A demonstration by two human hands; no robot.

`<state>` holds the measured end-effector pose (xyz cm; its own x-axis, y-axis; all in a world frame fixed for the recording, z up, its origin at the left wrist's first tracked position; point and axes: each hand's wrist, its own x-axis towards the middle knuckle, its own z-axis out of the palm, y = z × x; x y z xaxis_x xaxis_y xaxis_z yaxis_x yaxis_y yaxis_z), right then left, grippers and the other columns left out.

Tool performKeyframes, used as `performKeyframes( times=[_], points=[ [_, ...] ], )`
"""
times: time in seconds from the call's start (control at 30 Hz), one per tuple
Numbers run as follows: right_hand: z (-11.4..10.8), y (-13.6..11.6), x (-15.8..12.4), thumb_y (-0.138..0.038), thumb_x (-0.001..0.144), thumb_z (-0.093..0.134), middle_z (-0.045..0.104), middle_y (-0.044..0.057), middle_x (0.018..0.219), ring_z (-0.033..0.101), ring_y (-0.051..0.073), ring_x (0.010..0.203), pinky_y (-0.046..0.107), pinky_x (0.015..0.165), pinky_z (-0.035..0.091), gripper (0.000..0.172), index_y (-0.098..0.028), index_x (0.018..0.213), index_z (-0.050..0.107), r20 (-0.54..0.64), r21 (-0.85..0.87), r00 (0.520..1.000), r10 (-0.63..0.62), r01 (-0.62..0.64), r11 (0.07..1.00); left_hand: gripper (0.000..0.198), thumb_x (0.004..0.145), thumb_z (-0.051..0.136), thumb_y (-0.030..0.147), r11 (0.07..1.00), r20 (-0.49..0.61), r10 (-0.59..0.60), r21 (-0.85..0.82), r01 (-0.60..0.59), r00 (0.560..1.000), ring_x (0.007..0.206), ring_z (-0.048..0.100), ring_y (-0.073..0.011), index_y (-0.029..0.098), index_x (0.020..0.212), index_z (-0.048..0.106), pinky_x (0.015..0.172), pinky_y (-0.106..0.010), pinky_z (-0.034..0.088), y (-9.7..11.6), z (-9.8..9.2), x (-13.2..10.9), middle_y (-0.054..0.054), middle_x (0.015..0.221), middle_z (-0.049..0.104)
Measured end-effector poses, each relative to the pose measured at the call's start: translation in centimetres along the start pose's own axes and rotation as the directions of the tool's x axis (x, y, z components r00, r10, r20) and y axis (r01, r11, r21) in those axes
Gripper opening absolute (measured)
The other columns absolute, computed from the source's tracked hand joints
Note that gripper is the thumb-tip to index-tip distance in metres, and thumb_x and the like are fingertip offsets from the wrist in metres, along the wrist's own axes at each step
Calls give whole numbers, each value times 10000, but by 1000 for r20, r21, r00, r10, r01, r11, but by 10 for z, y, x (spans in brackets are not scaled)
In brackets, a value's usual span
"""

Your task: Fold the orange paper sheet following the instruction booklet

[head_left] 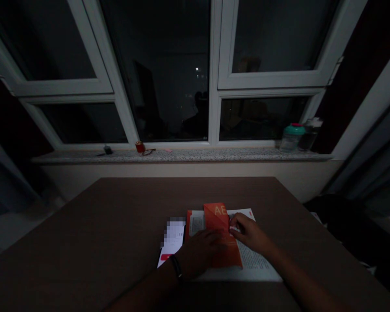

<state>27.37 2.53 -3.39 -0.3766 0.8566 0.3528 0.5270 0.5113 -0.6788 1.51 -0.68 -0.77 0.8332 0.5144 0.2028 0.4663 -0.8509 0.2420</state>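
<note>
Your left hand lies palm down, fingers extended, on the orange sheet; grips nothing. Your right hand is curled, thumb and fingertips drawn close at the sheet's right edge; cannot tell whether they pinch it. The sheet lies under the left hand, atop a printed page. Judgement: press evenly with the left, near the working edge; use light right fingertips to avoid wrinkling. Phone just left of the left hand, on the tabletop.
</note>
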Motion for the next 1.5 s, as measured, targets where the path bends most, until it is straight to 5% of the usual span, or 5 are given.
performKeyframes(
  times=[0.37,0.8,0.97,1.3,1.5],
  points=[
    [0,2,-3,-204,865,595,611,20,883,567,189,779,290,701,438,59,-236,897,556,9,-7,1000,5,-4,1000,180,954,577,168,989,-64,-146,5,147,987,1281,488,-241,204,1129,600,1081,-418,402,-6,-3,-2,-68,1359,548],
    [5,-8,0,-154,806,602,605,0,786,543,159,677,253,613,390,136,-219,752,495,-4,-20,998,64,-64,998,557,925,625,530,996,-27,-76,49,77,997,1291,430,-334,250,1386,485,1055,-501,384,4,-6,-4,-100,1385,507],
    [10,-16,2,-166,832,595,588,-6,785,549,158,695,249,630,407,92,-222,810,525,-30,13,999,32,-32,999,610,892,669,520,996,10,-80,38,79,997,1293,424,-338,260,1404,465,1071,-509,361,3,-4,-4,-102,1404,488],
    [9,-20,5,-94,780,624,579,-21,786,550,149,712,229,635,390,192,-224,789,484,130,-33,989,-68,73,997,636,868,707,467,994,35,-91,-51,93,995,1298,430,-327,267,1413,446,1078,-490,362,5,-12,-2,-93,1409,491],
    [17,-12,12,-104,855,547,591,16,836,569,178,805,263,721,405,149,-218,778,489,48,-114,990,-131,136,984,610,839,733,476,993,34,-107,-48,108,994,1326,405,-351,246,1355,505,1082,-514,359,3,-9,-2,-113,1416,483]
  ],
)
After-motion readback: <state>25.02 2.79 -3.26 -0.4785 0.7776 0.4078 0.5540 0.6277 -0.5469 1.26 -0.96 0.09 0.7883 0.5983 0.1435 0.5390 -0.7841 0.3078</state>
